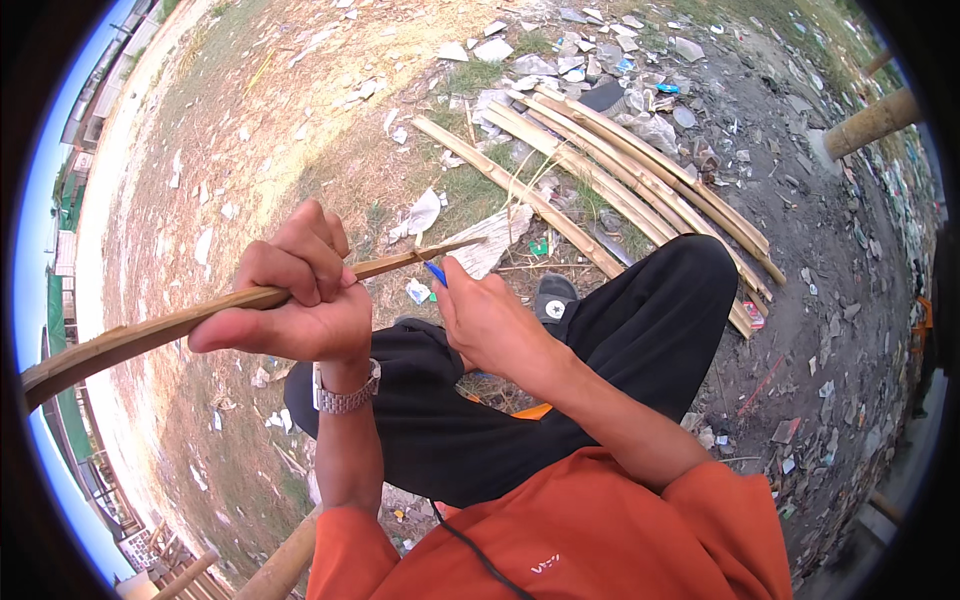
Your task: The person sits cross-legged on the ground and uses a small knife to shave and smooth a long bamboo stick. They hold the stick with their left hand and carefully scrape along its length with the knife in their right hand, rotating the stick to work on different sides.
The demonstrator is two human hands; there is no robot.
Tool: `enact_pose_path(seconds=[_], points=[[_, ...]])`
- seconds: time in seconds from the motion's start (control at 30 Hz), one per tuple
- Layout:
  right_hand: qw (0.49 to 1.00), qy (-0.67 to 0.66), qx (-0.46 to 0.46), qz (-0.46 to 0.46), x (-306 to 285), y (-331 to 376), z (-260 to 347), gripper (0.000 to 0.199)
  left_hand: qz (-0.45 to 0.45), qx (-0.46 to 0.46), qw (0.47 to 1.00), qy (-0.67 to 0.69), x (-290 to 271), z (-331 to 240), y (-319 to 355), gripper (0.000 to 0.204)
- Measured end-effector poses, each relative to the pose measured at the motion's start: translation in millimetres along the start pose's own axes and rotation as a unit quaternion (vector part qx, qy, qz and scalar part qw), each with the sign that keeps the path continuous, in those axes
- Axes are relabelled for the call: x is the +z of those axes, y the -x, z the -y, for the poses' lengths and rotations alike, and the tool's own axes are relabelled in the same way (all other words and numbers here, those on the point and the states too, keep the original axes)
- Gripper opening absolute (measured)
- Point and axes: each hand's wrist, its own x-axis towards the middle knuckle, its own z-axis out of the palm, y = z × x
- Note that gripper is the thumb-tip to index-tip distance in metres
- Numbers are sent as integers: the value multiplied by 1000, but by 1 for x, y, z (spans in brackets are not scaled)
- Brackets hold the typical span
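A long split bamboo strip (150, 328) runs from the left edge up toward the middle, narrowing to a thin end. My left hand (300, 290) is closed around it, palm up, with a metal-banded watch on the wrist. My right hand (492, 308) grips a small blue-handled knife (436, 272), mostly hidden in the fist. Its tip meets the strip close to the thin end, where a small pale shaving seems to stand up. Both hands are above my bent legs in black trousers (640, 310).
Several split bamboo lengths (640, 190) lie on the ground ahead to the right. A round bamboo post (872, 124) stands farther right. Broken tile pieces and litter (600, 60) cover the ground. Something orange (533, 411) shows between my legs, and a bamboo pole (280, 560) lies at lower left.
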Motion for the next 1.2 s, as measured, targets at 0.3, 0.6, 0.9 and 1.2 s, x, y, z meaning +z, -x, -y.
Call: enact_pose_path(seconds=[0.3,0.6,0.9,1.2], points=[[991,-125,-19,-53,1,2,-12,20,-24,-8,999,-40,9,0,0,65],[984,147,78,-58,5,15,18,8,-2,3,1000,-11,17,-3,7,71],[998,-3,54,-28,0,3,-8,10,-10,-54,998,7,16,-9,15,72],[998,10,-45,-51,18,-14,-35,16,0,-48,999,-18,8,-10,14,69]])
